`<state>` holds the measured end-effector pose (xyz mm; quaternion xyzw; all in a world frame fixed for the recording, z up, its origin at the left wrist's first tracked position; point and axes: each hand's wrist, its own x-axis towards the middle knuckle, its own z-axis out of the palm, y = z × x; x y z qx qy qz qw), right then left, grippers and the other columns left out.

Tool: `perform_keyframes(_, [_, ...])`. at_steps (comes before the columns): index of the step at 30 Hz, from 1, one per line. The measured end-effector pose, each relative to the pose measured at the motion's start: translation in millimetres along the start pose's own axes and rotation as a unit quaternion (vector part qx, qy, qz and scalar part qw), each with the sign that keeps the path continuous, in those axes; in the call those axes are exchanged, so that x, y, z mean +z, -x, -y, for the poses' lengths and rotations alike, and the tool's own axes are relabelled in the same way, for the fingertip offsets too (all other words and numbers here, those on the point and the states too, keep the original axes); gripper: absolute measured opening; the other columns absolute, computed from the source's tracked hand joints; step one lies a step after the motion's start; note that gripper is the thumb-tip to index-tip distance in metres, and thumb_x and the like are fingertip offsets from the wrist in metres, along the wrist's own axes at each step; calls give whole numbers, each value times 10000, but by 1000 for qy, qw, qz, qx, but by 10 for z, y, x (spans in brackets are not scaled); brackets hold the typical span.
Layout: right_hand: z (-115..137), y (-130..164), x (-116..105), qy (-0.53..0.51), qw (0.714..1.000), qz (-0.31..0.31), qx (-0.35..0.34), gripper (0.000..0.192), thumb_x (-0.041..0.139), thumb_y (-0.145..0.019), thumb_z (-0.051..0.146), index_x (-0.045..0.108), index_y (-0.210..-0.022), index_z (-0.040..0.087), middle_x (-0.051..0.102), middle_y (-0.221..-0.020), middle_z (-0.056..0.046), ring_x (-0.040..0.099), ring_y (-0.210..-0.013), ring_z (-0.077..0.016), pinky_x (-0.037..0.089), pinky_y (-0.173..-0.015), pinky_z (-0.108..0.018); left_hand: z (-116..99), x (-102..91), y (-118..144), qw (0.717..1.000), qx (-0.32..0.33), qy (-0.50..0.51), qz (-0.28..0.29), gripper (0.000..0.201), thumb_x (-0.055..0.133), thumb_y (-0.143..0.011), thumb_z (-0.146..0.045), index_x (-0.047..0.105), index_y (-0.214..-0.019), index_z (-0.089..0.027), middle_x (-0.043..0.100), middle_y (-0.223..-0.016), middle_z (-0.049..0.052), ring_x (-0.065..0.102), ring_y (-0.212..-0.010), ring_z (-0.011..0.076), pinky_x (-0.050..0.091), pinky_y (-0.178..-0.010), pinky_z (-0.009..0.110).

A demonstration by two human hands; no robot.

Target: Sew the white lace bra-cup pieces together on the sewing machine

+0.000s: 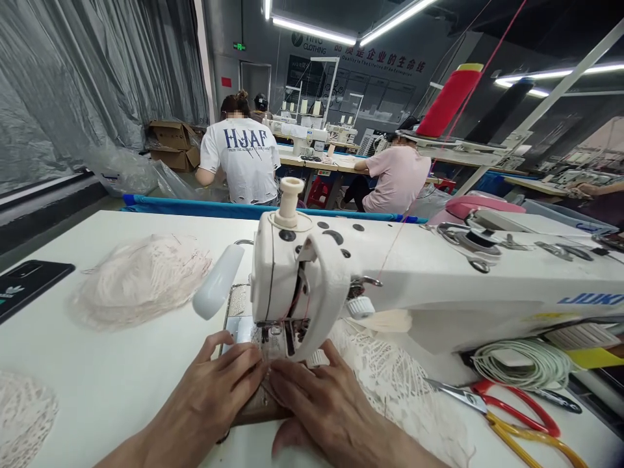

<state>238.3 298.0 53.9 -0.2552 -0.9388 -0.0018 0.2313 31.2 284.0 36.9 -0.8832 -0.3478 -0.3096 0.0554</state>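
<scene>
A white sewing machine point(380, 260) spans the view, with its presser foot and needle area point(275, 335) just beyond my fingertips. My left hand point(221, 383) lies left of the foot, fingers bent and pressed together on a bit of pale lace fabric point(257, 336). From the right, my right hand point(322, 396) meets it, fingers closed on the same fabric at the foot's front edge. My hands cover most of that piece. Right of my right hand, a heap of cream lace pieces point(390, 370) lies under the machine's arm.
A stack of pale lace pieces point(146, 276) and another lace piece point(24, 419) lie on the left of the white table point(121, 383), near a black phone point(34, 283). Scissors point(517, 409) and coiled cord point(521, 364) lie right. Two co-workers point(248, 156) point(394, 172) sit ahead.
</scene>
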Motion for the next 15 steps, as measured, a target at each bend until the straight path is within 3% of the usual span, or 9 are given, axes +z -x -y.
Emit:
perform_keyframes(8, [-62,-36,89,25,999,-22,20,664,401,-819,665,528,-1195,132,703,-796,-90,597,-837,-253,337,-908,-468,119,19,-16,999,-31,8,23,261,350,-975,-168,576,-1102,-192,674,-1006,26,596,-903,138,238,-983,380])
perform_keyframes(15, [-27,71,128,46,997,-58,-12,691,374,-795,700,563,-1135,129,637,-1131,-105,577,-921,-247,287,-968,-465,130,13,-25,1000,-12,11,19,252,367,-964,-146,567,-1117,-165,659,-989,37,588,-925,128,221,-1029,398])
